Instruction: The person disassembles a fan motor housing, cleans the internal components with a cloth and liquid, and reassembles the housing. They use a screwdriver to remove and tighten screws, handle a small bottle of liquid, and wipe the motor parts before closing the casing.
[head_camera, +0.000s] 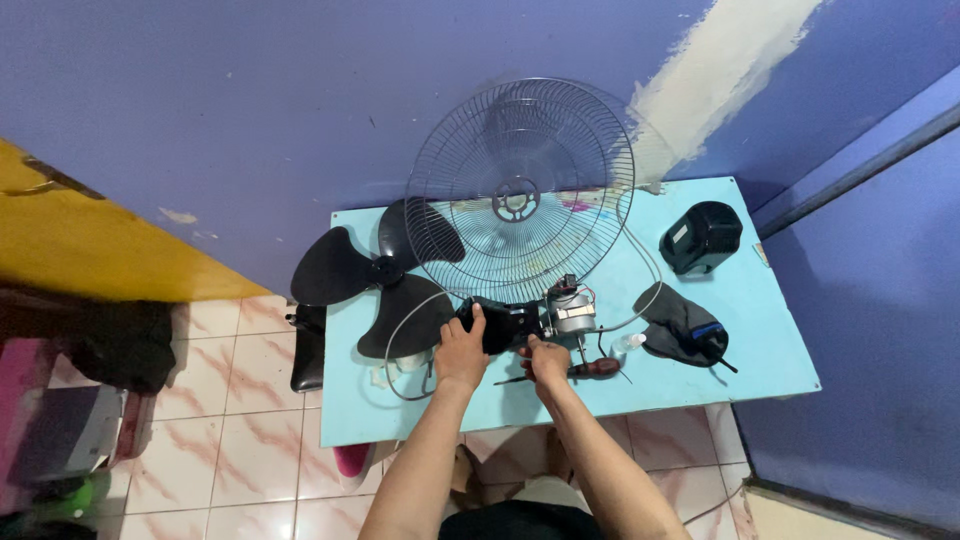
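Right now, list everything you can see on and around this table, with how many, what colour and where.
table: one, light blue, against the purple wall
fan guard: one, grey wire, upright at table's back
fan blade: one, black, three-lobed, over table's left edge
fan motor: one, silver metal, front middle
black housing: one, beside the motor, under the left hand
motor cover: one, black, back right
dark casing piece: one, black with a blue part, right
screwdriver: one, dark red handle, front, by the right hand
left hand: one, gripping the black housing
right hand: one, at the motor's base; what it grips is unclear
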